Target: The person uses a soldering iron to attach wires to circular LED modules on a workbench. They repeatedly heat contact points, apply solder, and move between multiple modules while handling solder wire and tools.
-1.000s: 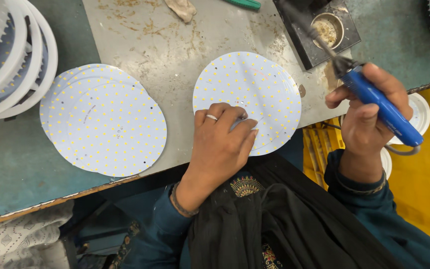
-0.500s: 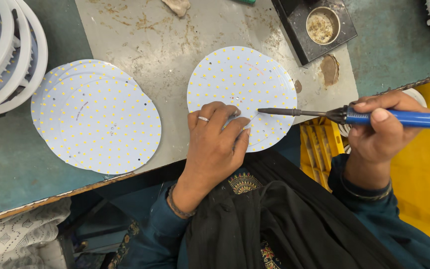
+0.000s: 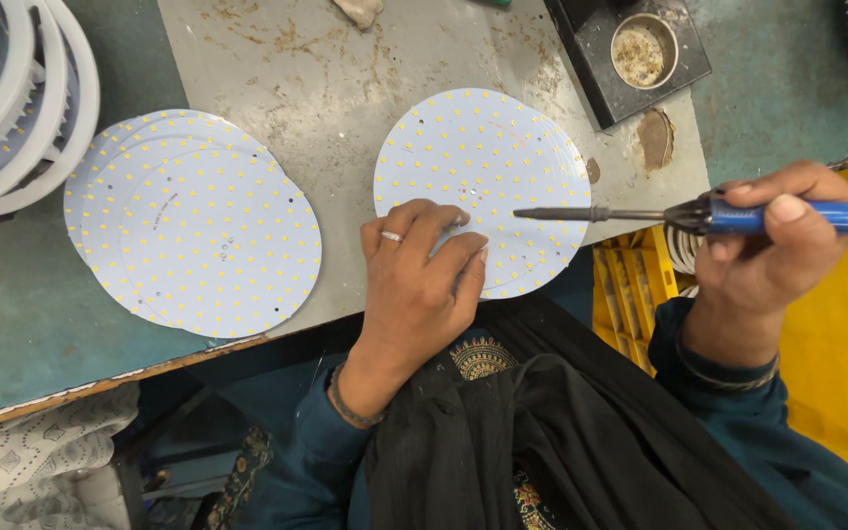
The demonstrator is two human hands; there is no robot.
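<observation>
White and dotted with rows of small yellow chips, one round light board (image 3: pixel 488 172) lies alone on the grey work mat (image 3: pixel 326 88) at the centre of the frame, its lower edge hanging a little past the mat's near edge.

Your left hand (image 3: pixel 419 280) rests on the lower left part of that board, palm down, fingers bent and pressing on its surface; a ring sits on one finger. It grips nothing, it only pins the board flat.

Your right hand (image 3: pixel 772 250) is at the right of the frame, closed around the blue handle of one soldering iron (image 3: pixel 699 216). The iron lies almost level and points left, and its dark tip hangs over the right half of the board, just beside your left fingertips. Whether the tip touches the board, you cannot tell from here.

At the left of the frame a stack of the same round boards (image 3: pixel 193 221) sits on the mat; several edges fan out, but the exact count is not clear.

Two or three white round housings (image 3: pixel 46 118) are nested in the upper left corner.

One black stand with a round tin (image 3: pixel 640 49) sits at the upper right, well apart from both hands.
</observation>
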